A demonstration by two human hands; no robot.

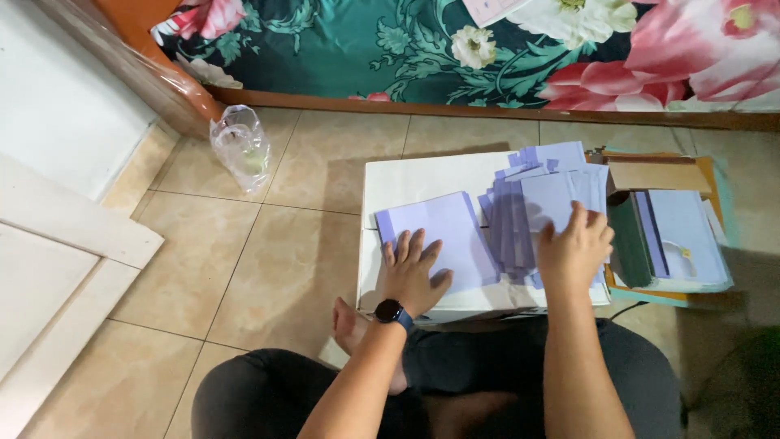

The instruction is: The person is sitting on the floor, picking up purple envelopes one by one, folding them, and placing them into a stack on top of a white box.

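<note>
— Sitting cross-legged on the tiled floor (268,268), the person is leaning over a white box (406,175). Are you seeing both hands?

— Yes. The left hand (413,272), with a dark watch (391,311) on the wrist, is lying flat on a lilac sheet (443,232); the fingers are spread and released, pressing and not gripping.

— And the right hand (573,248)?

— It is resting on a fanned stack of lilac sheets (532,203) on the right part of the box. The fingers are bent loosely over the top sheet, but the fingertips are turning away from the camera, so I cannot tell if they are pinching a sheet or only touching.

— What is staying unclear?

— How many sheets are in the stack; the edges are overlapping and the palm is covering some. Just beside the box, an open cardboard box (658,175) is holding more lilac paper, and shadow is hiding its lower side. A clear plastic bag (241,146) is standing well apart on the floor; its content is too blurred to name. The flowered cloth (455,41) at the top is being cut by the picture edge, and the white box's front side is being hidden by the person's legs.
</note>
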